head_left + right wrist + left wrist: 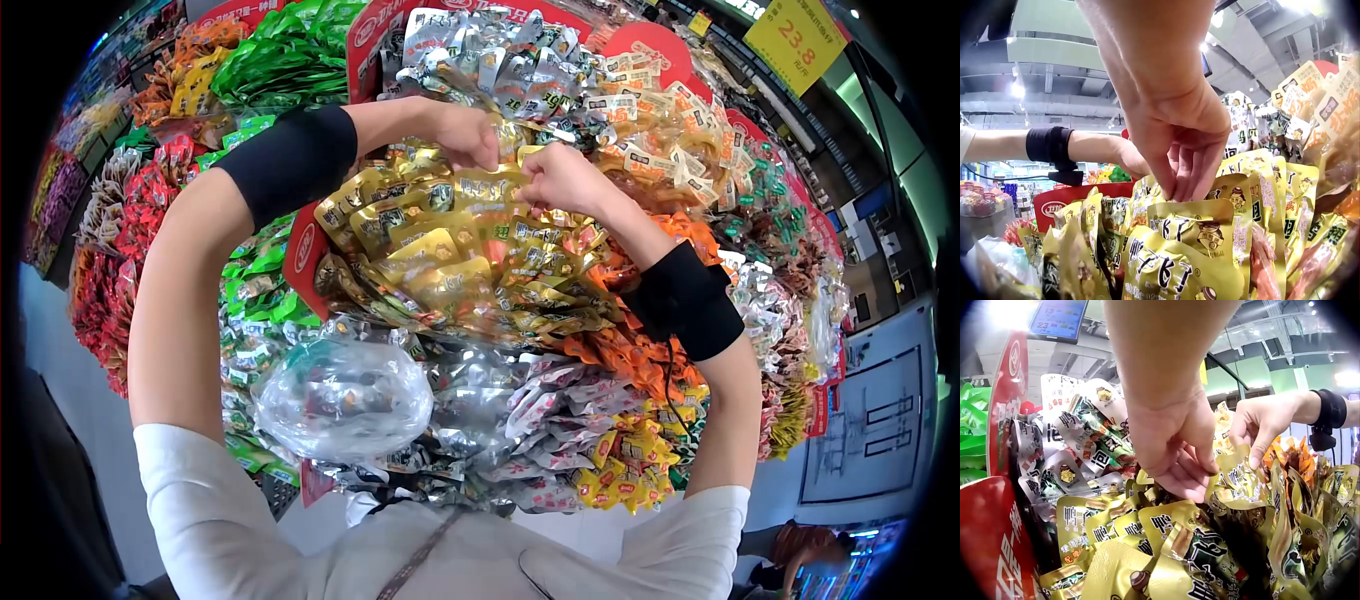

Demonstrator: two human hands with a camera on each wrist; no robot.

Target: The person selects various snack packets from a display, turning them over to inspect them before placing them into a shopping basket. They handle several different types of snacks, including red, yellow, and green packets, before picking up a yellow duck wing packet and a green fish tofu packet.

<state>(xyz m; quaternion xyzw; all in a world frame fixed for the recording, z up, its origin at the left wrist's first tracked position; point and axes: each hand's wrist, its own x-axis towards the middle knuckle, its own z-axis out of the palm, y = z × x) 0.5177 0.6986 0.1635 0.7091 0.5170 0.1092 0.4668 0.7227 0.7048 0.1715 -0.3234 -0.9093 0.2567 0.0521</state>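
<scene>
Both hands are over a heap of gold snack packets (440, 255). In the left wrist view, one gold snack packet (1239, 482) stands between the hands. My right hand (562, 180) pinches its top edge, the thumb over the near face. My left hand (468, 135) is at the packet's other side, its thumb and fingertips close together at the edge. The right wrist view shows the right hand (1179, 137) with fingertips down behind the front packets (1191, 225), which hide the tips.
Silver-white packets (490, 65) lie behind the heap, orange-labelled packets (660, 130) to the right. Red divider boards (305, 262) edge the left. A clear plastic bag (345, 400) rests in front, near the body. A yellow price sign (795, 42) hangs at upper right.
</scene>
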